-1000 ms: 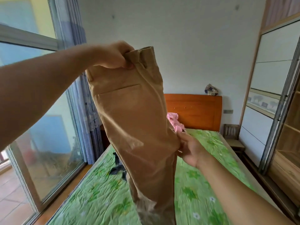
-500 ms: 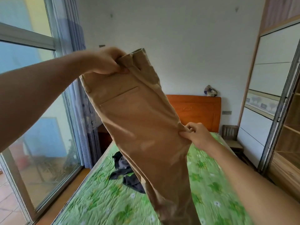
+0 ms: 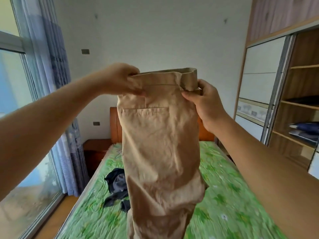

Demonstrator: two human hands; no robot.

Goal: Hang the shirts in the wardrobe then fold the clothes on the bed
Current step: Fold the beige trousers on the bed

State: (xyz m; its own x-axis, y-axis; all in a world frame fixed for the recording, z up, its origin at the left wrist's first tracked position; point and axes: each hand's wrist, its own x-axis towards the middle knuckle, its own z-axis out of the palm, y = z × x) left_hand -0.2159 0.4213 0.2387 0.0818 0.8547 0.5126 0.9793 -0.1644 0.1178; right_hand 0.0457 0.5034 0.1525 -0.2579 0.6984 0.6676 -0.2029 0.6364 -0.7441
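Tan trousers [image 3: 160,149] hang upright in front of me, waistband level at the top, back pocket facing me, legs trailing down toward the bed [image 3: 233,204]. My left hand [image 3: 120,80] grips the left end of the waistband. My right hand [image 3: 205,102] pinches the right end, where the band folds over. Both hands are raised at chest height above the green floral sheet. A dark grey garment [image 3: 117,187] lies crumpled on the bed, left of the trousers and partly hidden by them.
An open wardrobe [image 3: 302,107] with wooden shelves and folded dark items stands at the right, its sliding door [image 3: 259,83] beside it. An orange headboard [image 3: 114,126] and a nightstand [image 3: 95,149] sit at the far end. A window and blue curtain [image 3: 57,83] line the left.
My right hand moved from the trousers' side seam up to the waistband's right end. The trousers swung from tilted to upright, and my left hand dropped lower and toward the centre.
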